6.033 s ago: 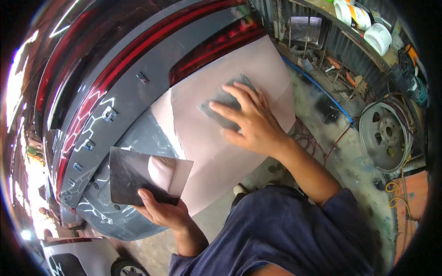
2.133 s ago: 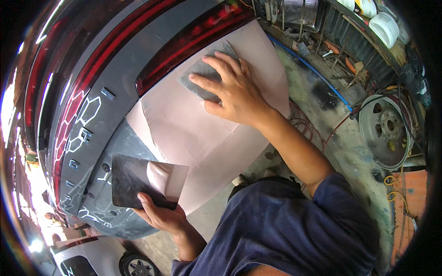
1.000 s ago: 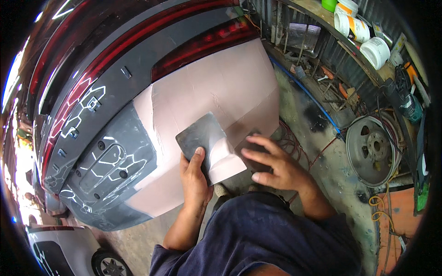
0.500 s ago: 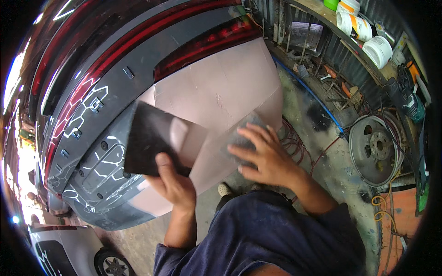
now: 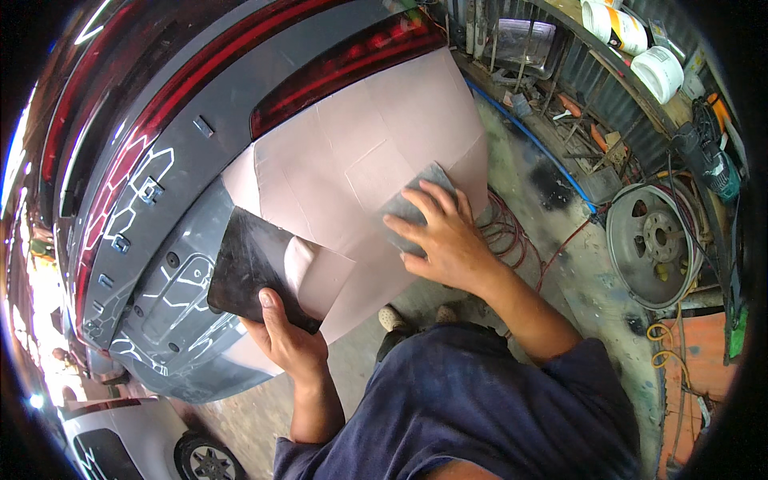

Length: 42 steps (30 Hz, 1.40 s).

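My left hand grips the edge of a flat black mixing board, thumb on top. A mound of pinkish putty sits on the board, and a pale smear spreads over its right part. My right hand presses a grey, flat rectangular spreader against the car's rear panel, its fingers laid over the spreader. That panel is coated pale pink, with thin raised lines left of the spreader. Above it runs a red tail light.
Right of the car lie a coiled red hose, a blue hose and a bare wheel rim. White tubs and a teal power tool are at the shelf. Another car stands lower left.
The spreader, blurred before, now shows sharply, slightly higher on the panel. A rough mark on the panel has given way to thin straight ridges. My left hand and board have shifted slightly down and left.
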Each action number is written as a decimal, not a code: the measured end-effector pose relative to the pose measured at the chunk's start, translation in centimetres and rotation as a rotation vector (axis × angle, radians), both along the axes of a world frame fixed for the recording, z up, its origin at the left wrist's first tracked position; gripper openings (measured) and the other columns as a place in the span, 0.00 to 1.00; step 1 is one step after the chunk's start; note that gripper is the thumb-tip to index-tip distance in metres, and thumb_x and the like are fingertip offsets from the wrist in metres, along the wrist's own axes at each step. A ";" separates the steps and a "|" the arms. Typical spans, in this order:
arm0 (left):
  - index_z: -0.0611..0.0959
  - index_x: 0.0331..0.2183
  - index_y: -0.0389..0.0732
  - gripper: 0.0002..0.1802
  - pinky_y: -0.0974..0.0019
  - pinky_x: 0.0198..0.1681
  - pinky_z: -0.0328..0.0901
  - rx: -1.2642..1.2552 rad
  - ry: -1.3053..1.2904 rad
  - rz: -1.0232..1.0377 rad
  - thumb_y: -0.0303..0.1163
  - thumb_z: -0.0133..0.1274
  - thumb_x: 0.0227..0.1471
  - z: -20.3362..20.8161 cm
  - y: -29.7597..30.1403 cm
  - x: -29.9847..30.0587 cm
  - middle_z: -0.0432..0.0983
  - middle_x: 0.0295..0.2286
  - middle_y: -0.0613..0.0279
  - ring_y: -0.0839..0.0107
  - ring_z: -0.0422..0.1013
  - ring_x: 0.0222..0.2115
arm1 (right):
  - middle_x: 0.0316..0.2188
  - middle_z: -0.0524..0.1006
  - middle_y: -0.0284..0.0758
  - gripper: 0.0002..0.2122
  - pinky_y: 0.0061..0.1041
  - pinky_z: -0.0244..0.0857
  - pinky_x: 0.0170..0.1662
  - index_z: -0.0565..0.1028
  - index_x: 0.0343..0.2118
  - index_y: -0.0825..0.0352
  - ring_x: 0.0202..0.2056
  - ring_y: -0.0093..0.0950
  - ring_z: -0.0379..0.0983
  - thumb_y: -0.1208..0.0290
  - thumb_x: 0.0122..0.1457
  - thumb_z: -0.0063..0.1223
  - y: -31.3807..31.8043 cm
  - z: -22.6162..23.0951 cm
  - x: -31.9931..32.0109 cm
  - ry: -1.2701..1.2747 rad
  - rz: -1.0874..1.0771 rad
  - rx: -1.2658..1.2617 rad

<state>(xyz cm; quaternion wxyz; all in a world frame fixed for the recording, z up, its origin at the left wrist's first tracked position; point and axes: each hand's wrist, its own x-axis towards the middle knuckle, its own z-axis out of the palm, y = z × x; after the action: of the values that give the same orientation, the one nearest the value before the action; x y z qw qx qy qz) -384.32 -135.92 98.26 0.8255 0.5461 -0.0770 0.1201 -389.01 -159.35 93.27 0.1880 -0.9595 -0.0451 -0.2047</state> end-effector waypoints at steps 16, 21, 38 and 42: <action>0.67 0.58 0.37 0.24 0.63 0.58 0.61 0.012 0.268 -0.323 0.37 0.48 0.65 -4.0 -1.5 -3.1 0.70 0.52 0.59 0.68 0.67 0.52 | 0.67 0.58 0.43 0.39 0.68 0.55 0.59 0.55 0.68 0.63 0.66 0.50 0.56 0.41 0.61 0.45 -3.6 -1.9 -11.7 -0.198 0.581 2.302; 0.68 0.53 0.37 0.23 0.60 0.50 0.70 -0.049 0.470 -0.603 0.40 0.51 0.63 -3.6 -4.0 -4.2 0.73 0.48 0.55 0.65 0.73 0.46 | 0.63 0.64 0.44 0.27 0.41 0.54 0.66 0.61 0.64 0.67 0.64 0.43 0.60 0.72 0.62 0.51 1.3 1.1 -13.2 -0.102 0.143 1.148; 0.74 0.49 0.32 0.18 0.71 0.46 0.64 0.366 0.185 -0.737 0.38 0.45 0.68 -0.2 3.2 -7.0 0.74 0.40 0.64 0.76 0.67 0.40 | 0.55 0.73 0.32 0.20 0.51 0.50 0.66 0.77 0.52 0.54 0.60 0.36 0.65 0.76 0.57 0.48 6.3 6.1 -12.4 -0.116 -0.045 -0.205; 0.75 0.47 0.32 0.14 0.71 0.42 0.64 0.393 0.168 -0.656 0.33 0.44 0.68 -0.3 3.9 -6.2 0.74 0.37 0.64 0.77 0.66 0.38 | 0.52 0.73 0.31 0.19 0.54 0.51 0.65 0.78 0.51 0.52 0.57 0.34 0.67 0.70 0.56 0.47 10.6 4.0 -12.7 -0.133 0.113 -0.112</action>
<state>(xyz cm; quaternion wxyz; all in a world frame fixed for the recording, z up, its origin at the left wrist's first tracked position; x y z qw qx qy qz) -390.52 -132.05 97.92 0.7032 0.6481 -0.2010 -0.2123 -401.73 -148.71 97.24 0.1422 -0.9487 -0.1230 -0.2541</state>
